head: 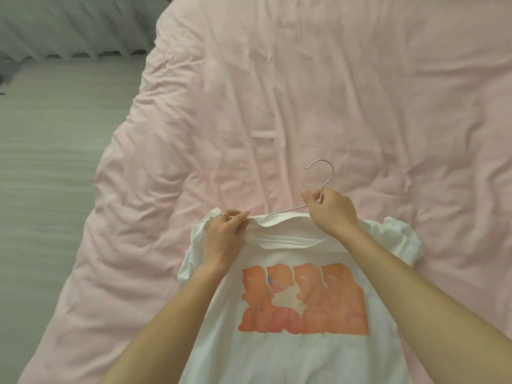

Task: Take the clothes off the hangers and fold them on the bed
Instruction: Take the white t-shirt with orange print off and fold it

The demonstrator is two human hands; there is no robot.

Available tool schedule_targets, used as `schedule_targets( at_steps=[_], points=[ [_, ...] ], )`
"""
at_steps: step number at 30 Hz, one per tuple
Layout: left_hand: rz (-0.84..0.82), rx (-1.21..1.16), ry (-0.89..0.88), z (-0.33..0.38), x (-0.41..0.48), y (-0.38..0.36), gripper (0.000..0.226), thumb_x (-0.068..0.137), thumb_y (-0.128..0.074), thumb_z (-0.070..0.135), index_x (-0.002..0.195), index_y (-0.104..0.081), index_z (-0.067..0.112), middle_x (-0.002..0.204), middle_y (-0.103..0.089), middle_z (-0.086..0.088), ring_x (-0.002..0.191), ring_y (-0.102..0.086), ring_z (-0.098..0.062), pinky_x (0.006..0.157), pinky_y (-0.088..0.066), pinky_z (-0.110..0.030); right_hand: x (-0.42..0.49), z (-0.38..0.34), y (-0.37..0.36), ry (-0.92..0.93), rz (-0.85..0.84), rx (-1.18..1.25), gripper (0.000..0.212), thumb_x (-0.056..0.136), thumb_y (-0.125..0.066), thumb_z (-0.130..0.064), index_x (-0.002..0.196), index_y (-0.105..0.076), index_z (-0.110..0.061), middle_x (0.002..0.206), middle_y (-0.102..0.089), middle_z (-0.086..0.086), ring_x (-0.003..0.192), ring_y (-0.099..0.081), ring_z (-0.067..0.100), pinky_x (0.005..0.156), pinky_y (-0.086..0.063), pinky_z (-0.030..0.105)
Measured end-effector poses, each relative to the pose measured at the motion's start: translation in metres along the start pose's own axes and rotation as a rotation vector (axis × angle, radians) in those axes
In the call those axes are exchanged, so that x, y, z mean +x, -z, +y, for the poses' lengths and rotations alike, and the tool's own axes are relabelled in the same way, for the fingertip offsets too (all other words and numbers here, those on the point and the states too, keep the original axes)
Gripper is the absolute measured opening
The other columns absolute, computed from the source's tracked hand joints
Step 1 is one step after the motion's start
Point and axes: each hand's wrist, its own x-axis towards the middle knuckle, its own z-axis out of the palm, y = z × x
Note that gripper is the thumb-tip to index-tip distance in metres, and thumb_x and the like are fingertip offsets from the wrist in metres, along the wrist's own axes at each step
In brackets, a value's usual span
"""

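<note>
A white T-shirt (291, 356) with an orange print lies flat on the pink bed cover (304, 92), collar pointing away from me. A thin metal hanger (321, 176) sticks partly out of the neck opening; its hook points up and one arm is out of the collar, while the bottom bar shows inside the neck. My right hand (331, 210) pinches the hanger just below the hook. My left hand (225, 234), with a ring on one finger, grips the shirt's collar at its left shoulder.
The pink cover is wrinkled and fills most of the view beyond the shirt. To the left is a grey-green striped surface (50, 176), with a ruffled fabric edge (69, 29) at the top left.
</note>
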Motion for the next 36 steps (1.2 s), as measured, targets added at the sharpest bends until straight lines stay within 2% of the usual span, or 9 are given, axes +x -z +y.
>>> schedule_targets(
  at_steps=[2, 6, 11, 15, 21, 26, 30, 33, 36],
  points=[
    [0.004, 0.03, -0.071, -0.001, 0.001, 0.008, 0.027, 0.1, -0.058, 0.019, 0.122, -0.073, 0.023, 0.113, -0.065, 0.01, 0.1, -0.055, -0.006, 0.081, -0.032, -0.002, -0.002, 0.004, 0.001, 0.007, 0.084, -0.007, 0.046, 0.101, -0.039, -0.04, 0.082, -0.062, -0.005, 0.079, -0.066, 0.007, 0.086, -0.058, 0.036, 0.071, -0.041, 0.039],
    [-0.035, 0.113, -0.068, -0.013, 0.008, 0.02, 0.028, 0.103, -0.054, 0.028, 0.127, -0.069, 0.029, 0.111, -0.071, -0.002, 0.104, -0.065, -0.026, 0.08, -0.045, -0.029, -0.007, 0.019, 0.014, 0.044, 0.192, -0.028, 0.049, 0.106, -0.035, -0.035, 0.083, -0.062, -0.001, 0.081, -0.065, 0.019, 0.086, -0.057, 0.04, 0.07, -0.031, 0.038],
    [-0.071, 0.085, 0.115, -0.008, 0.02, 0.031, 0.027, 0.101, -0.052, 0.043, 0.115, -0.072, 0.031, 0.107, -0.073, -0.002, 0.101, -0.065, -0.027, 0.083, -0.049, -0.037, -0.005, 0.017, 0.04, -0.1, 0.317, 0.156, 0.05, 0.107, -0.033, -0.035, 0.087, -0.062, -0.001, 0.077, -0.056, 0.004, 0.09, -0.056, 0.034, 0.075, -0.031, 0.035],
    [0.062, -0.083, 0.215, 0.025, 0.04, 0.022, 0.029, 0.101, -0.05, 0.046, 0.112, -0.07, 0.029, 0.098, -0.069, 0.001, 0.097, -0.064, -0.024, 0.08, -0.048, -0.034, -0.001, -0.015, 0.063, -0.193, 0.416, 0.223, 0.048, 0.104, -0.036, -0.049, 0.078, -0.064, -0.021, 0.076, -0.063, -0.013, 0.087, -0.054, 0.017, 0.1, -0.032, 0.043],
    [-0.058, 0.091, 0.271, 0.067, 0.072, 0.033, 0.032, 0.101, -0.045, 0.049, 0.117, -0.066, 0.033, 0.123, -0.066, 0.003, 0.113, -0.06, -0.025, 0.08, -0.039, -0.032, 0.008, -0.065, 0.118, -0.168, 0.438, 1.166, 0.035, 0.104, -0.048, -0.04, 0.079, -0.064, -0.021, 0.072, -0.069, -0.01, 0.063, -0.067, 0.004, 0.059, -0.045, 0.017],
    [-0.123, 0.231, 0.203, 0.096, 0.048, 0.065, 0.033, 0.098, -0.042, 0.041, 0.127, -0.057, 0.032, 0.128, -0.06, 0.003, 0.113, -0.058, -0.022, 0.081, -0.04, -0.035, -0.022, -0.069, 0.18, -0.323, 0.465, 1.611, 0.033, 0.104, -0.04, -0.042, 0.081, -0.059, -0.027, 0.062, -0.065, -0.018, 0.06, -0.064, 0.0, 0.066, -0.029, 0.03],
    [-0.181, 0.214, 0.072, 0.134, 0.002, 0.091, 0.033, 0.097, -0.044, 0.039, 0.126, -0.058, 0.032, 0.124, -0.062, 0.003, 0.111, -0.06, -0.02, 0.086, -0.048, -0.036, -0.081, -0.057, 0.212, -0.341, 0.543, 1.535, 0.032, 0.102, -0.04, -0.037, 0.08, -0.06, -0.026, 0.056, -0.06, -0.015, 0.053, -0.055, 0.003, 0.063, -0.033, 0.027],
    [-0.219, 0.211, -0.012, 0.161, -0.041, 0.105, 0.03, 0.097, -0.045, 0.038, 0.123, -0.061, 0.032, 0.124, -0.063, 0.002, 0.108, -0.061, -0.019, 0.087, -0.048, -0.035, -0.135, -0.033, 0.221, -0.348, 0.544, 1.275, 0.032, 0.101, -0.043, -0.035, 0.079, -0.063, -0.023, 0.062, -0.059, -0.011, 0.046, -0.044, 0.007, 0.046, -0.031, 0.022],
    [-0.225, 0.268, -0.094, 0.191, -0.076, 0.119, 0.03, 0.096, -0.045, 0.035, 0.119, -0.064, 0.032, 0.123, -0.065, 0.003, 0.11, -0.06, -0.02, 0.089, -0.05, -0.036, -0.201, 0.003, 0.232, -0.332, 0.522, 0.933, 0.037, 0.103, -0.043, -0.034, 0.081, -0.067, -0.018, 0.068, -0.059, -0.007, 0.055, -0.046, 0.008, 0.052, -0.036, 0.022]
  ],
)
